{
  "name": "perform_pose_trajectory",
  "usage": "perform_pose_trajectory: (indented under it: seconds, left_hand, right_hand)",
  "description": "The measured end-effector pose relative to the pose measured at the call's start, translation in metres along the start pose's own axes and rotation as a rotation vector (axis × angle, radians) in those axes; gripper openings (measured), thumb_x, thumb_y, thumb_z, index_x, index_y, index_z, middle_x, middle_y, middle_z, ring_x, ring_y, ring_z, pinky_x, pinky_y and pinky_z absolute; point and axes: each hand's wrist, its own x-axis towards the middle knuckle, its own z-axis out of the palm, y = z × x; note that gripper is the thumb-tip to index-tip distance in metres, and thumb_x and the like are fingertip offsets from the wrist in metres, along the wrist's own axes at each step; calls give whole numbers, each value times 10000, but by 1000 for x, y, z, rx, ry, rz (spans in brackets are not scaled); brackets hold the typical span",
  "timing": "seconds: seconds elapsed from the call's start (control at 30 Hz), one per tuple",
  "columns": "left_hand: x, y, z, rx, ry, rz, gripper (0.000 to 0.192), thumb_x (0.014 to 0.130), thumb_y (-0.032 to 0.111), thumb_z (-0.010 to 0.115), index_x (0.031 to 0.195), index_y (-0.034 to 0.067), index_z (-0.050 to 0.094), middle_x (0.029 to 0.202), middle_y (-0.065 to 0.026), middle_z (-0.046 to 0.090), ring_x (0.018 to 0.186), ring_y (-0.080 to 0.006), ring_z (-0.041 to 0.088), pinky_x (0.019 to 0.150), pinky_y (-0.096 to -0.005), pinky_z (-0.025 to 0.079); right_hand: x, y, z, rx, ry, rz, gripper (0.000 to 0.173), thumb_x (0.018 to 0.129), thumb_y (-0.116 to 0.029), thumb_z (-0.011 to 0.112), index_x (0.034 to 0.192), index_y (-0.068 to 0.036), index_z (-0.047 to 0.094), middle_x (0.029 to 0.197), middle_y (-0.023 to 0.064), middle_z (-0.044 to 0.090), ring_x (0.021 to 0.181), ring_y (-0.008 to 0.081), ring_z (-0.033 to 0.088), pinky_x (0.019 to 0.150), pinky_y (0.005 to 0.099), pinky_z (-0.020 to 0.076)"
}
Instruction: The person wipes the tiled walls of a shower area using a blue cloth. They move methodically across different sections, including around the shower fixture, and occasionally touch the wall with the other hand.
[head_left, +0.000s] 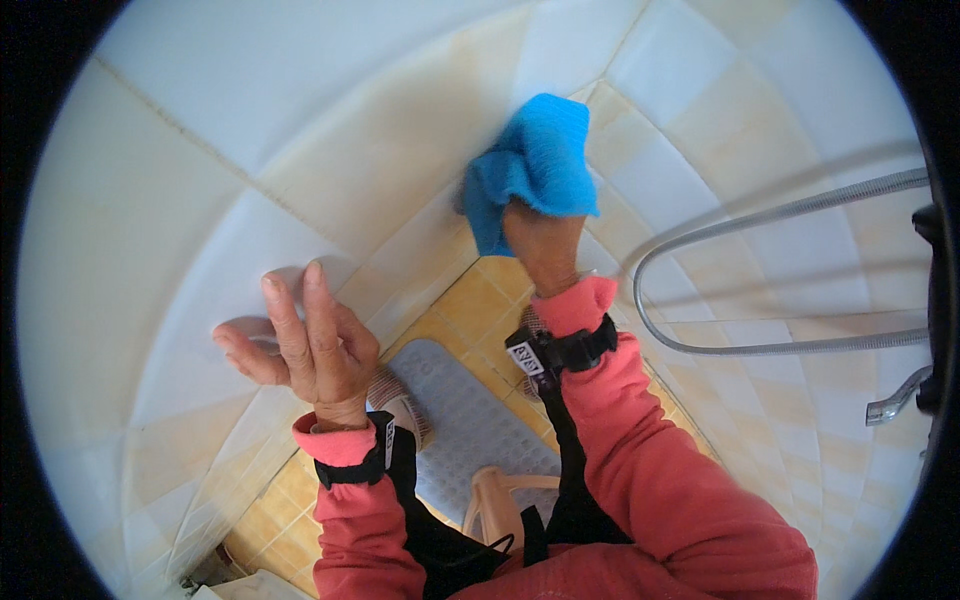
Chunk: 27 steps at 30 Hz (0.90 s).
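A blue cloth (551, 157) covers the fingers of my right hand (544, 240) and lies bunched at the tiled wall, near the corner where two walls meet. My left hand (315, 337), lower and to the left, has its fingers spread, with fingertips at or close to the white and cream wall tiles (225, 292); whether all of them touch cannot be told. It holds nothing. Both wrists wear black straps over red sleeves. The fingers of the right hand are mostly hidden by the cloth.
A metal shower hose (645, 277) loops out from the right wall, above a metal spout (896, 397). Below, a grey bath mat (480, 427) lies on yellow floor tiles (480, 304), with my feet near it. Part of a beige plastic stool (495, 502) shows between my legs.
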Motion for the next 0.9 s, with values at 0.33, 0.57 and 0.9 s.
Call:
perform_pose_trajectory:
  seconds: [0.33,0.57,0.9]
  left_hand:
    - [6,4,-3,27,23,45,377,775,-69,568,1097,94,674,1365,-143,494,1390,-426,176,1132,-503,205]
    - [7,2,0,24,45,61,376,778,-69,564,1099,94,675,1359,-140,502,1389,-423,181,1133,-508,198]
    - [7,3,1,28,41,45,383,783,-69,561,1108,101,672,1360,-135,502,1389,-422,184,1130,-520,192]
  right_hand:
    - [-3,-25,-1,-321,31,-416,507,744,-35,655,1243,-46,562,1204,153,605,1125,348,565,1007,422,398]
    - [10,-9,-8,-24,27,80,405,768,-106,629,1169,-64,591,1116,216,600,1021,412,568,871,448,463]
    - [-25,-52,20,-302,-138,-425,396,765,-154,658,1148,-65,606,1103,184,617,998,371,586,883,468,454]
